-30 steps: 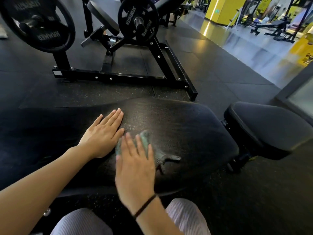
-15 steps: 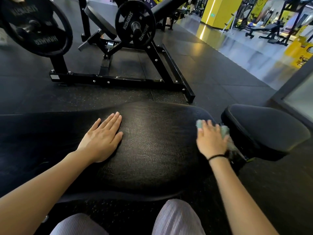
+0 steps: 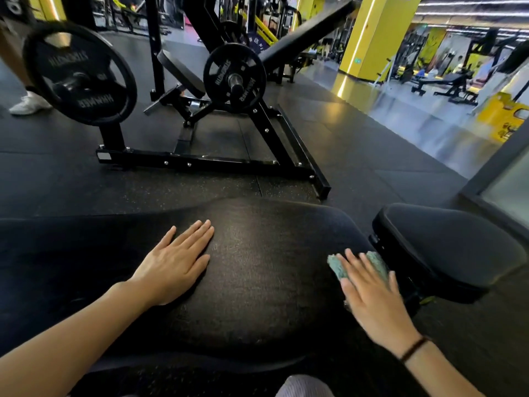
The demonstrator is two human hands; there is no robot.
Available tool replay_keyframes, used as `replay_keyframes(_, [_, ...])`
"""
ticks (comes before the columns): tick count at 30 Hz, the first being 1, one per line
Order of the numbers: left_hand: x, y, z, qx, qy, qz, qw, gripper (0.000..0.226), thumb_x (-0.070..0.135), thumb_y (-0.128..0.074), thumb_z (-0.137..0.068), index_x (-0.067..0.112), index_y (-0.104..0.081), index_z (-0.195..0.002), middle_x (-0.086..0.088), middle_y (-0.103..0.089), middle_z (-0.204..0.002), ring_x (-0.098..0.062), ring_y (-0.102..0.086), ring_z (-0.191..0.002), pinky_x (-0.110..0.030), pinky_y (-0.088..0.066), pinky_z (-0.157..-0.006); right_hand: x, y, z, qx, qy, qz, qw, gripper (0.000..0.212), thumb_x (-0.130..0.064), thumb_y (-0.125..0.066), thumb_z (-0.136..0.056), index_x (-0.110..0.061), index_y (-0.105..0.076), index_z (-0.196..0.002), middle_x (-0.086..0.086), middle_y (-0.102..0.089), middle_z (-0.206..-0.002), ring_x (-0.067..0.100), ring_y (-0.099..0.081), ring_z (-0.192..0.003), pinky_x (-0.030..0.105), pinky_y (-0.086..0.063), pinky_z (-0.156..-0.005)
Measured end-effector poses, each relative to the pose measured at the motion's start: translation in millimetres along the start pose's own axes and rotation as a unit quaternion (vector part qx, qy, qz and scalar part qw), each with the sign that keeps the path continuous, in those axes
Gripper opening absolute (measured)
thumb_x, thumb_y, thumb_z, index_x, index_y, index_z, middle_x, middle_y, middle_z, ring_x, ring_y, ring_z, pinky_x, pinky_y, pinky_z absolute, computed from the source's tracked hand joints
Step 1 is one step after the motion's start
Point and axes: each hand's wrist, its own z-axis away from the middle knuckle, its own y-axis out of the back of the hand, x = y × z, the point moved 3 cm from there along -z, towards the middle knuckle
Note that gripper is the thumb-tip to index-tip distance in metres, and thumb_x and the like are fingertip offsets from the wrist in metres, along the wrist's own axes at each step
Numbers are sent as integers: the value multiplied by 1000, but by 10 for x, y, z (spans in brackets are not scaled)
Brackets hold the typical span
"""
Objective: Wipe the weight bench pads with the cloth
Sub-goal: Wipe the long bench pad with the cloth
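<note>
Your right hand (image 3: 372,296) lies flat with its fingers straight and slightly spread, pressing the teal cloth (image 3: 337,267) down onto the right end of the long pad (image 3: 266,282). The cloth shows past your fingertips on both sides, and its right edge is just beside the gap before the seat pad (image 3: 452,247). A dark band (image 3: 413,349) circles that wrist. A second ago this hand and the cloth were mid-pad, touching your left hand. Half a second ago they had reached the right end, and now they sit a little nearer to you along it. Your left hand (image 3: 174,265) has stayed where it was, flat and open, palm down on the middle of the long pad. Beyond the pad, a plate-loaded machine (image 3: 234,78) stands on the dark floor (image 3: 357,156).
</note>
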Motion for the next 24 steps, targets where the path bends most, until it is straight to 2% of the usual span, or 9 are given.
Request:
replay_keyframes(2, [148,24,-7,-8,-23,1,1000,96,75,23,-64,27,12,-147,14,20,-153,-2,25,-138,-31,17,-112,59,10,-302,-4,1,-10,1000,50,-44,-6,-99,-38,3,-148,-17,10,-156,5,12,-143,48,3,-115])
replay_keyframes(3, [279,29,-32,-10,-41,2,999,92,72,17,-69,26,11,-148,14,19,-154,-2,25,-138,-31,17,-112,47,-3,-485,-4,2,-14,1000,50,-41,-10,-101,-36,1,-149,-16,8,-157,6,10,-144,49,3,-115])
replay_keyframes(8, [965,-63,-426,-8,-89,43,995,62,48,-17,-98,22,5,-150,9,13,-157,-4,18,-141,-32,13,-115,35,38,-1467,-18,-30,-45,998,50,-39,-14,-101,-30,-8,-151,-12,2,-159,12,3,-146,51,0,-117])
replay_keyframes(11, [1031,-175,-557,-10,-77,20,997,61,46,-18,-100,20,6,-150,6,13,-158,-5,17,-142,-32,13,-115,-3,47,-1677,-19,-31,-60,998,51,-38,-15,-101,-28,-9,-151,-9,0,-159,14,1,-146,51,-2,-117])
replay_keyframes(14, [1005,-254,-556,-4,-84,-2,996,66,53,-4,-93,22,8,-150,7,15,-157,-4,19,-141,-31,14,-114,-106,61,-1249,-1,41,-46,998,51,-37,-14,-101,-27,-9,-151,-10,-2,-159,13,-1,-146,46,-5,-118])
replay_keyframes(17, [1008,-261,-547,9,-86,-8,996,70,53,2,-87,21,9,-149,8,17,-156,-5,20,-141,-31,13,-115,-314,-35,-193,5,163,-47,985,56,-46,-5,-92,-39,-8,-147,-22,1,-154,1,2,-143,33,-2,-117])
replay_keyframes(19, [1019,-251,-545,19,-81,-3,997,68,51,0,-89,21,9,-150,7,17,-156,-5,21,-141,-31,13,-115,-396,-35,273,21,217,-49,975,52,-48,-12,-94,-41,-22,-145,-23,-15,-153,-2,-13,-140,30,-14,-110])
replay_keyframes(20, [1028,-240,-543,22,-80,-1,997,67,50,-1,-90,21,9,-150,7,17,-156,-5,21,-141,-31,14,-115,-407,-5,289,17,230,-42,972,49,-47,-12,-97,-41,-27,-143,-23,-21,-151,-3,-18,-138,31,-16,-107])
replay_keyframes(24, [1043,-223,-543,22,-74,1,997,66,47,-3,-90,20,10,-149,6,19,-156,-6,21,-141,-31,14,-115,-587,28,-570,39,247,-45,967,57,-53,-4,-92,-40,-12,-147,-25,2,-151,-2,2,-142,31,-3,-117])
